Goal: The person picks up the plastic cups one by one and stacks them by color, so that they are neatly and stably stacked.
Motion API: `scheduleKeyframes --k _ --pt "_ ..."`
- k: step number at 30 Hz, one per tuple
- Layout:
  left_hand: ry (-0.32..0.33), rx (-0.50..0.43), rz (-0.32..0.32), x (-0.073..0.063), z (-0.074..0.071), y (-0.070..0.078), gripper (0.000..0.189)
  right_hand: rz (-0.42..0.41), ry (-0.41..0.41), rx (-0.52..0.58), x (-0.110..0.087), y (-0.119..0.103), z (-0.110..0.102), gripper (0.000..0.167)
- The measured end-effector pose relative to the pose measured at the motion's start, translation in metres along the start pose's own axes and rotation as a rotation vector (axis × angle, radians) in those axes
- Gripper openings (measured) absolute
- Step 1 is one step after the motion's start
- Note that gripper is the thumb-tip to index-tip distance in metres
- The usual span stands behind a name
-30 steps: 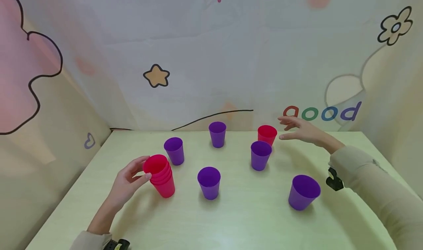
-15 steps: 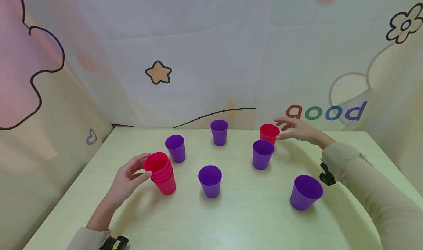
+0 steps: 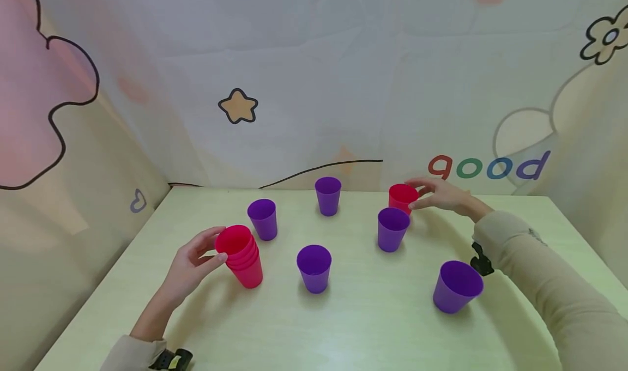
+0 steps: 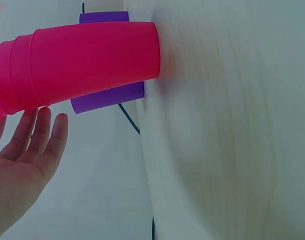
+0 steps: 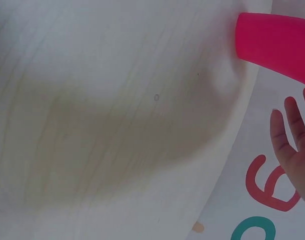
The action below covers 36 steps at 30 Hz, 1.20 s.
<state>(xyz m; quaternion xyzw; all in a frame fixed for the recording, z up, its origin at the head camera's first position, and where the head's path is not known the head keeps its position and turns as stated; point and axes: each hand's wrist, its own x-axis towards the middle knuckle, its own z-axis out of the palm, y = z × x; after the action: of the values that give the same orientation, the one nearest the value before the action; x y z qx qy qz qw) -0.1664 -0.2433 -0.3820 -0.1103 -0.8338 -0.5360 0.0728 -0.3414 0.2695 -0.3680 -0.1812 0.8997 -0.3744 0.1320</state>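
Note:
My left hand (image 3: 188, 265) holds a stack of red plastic cups (image 3: 245, 265) near the top, thumb at the near side of the rim and fingers behind. The stack stands on the table; in the left wrist view several fingers (image 4: 42, 135) lie along the stacked cups (image 4: 92, 60). At the back right, my right hand (image 3: 441, 194) has its thumb and fingers around the rim of a single red cup (image 3: 401, 195). That cup stands partly hidden behind a purple cup (image 3: 392, 232). In the right wrist view, the red cup (image 5: 277, 45) rests upright on the table beside my fingers (image 5: 292, 120).
Other purple cups stand upright on the pale table (image 3: 368, 327): one at back centre (image 3: 327, 196), one behind the red stack (image 3: 263, 221), one in the middle (image 3: 314, 270) and one at front right (image 3: 456, 287). A printed cloth (image 3: 304, 98) hangs behind.
My right hand has moved left to the single red cup and closed in around its rim. The left hand stays at the red stack. The head view has shifted slightly.

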Motion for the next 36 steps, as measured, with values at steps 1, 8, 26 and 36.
scheduleKeyframes --k 1,8,26,36 --pt "-0.001 0.000 -0.002 0.000 0.000 0.000 0.051 0.004 0.004 0.004 0.000 0.000 0.001 0.072" --pt "0.001 -0.001 -0.003 0.000 0.002 0.001 0.051 0.003 0.020 0.004 -0.001 0.000 0.005 0.072" --pt "-0.008 -0.008 0.000 0.000 0.001 0.003 0.050 -0.008 0.094 0.027 -0.008 -0.015 -0.003 0.073" --pt "-0.006 0.014 0.010 0.001 0.001 0.002 0.049 -0.028 0.132 0.019 -0.010 -0.020 -0.013 0.072"
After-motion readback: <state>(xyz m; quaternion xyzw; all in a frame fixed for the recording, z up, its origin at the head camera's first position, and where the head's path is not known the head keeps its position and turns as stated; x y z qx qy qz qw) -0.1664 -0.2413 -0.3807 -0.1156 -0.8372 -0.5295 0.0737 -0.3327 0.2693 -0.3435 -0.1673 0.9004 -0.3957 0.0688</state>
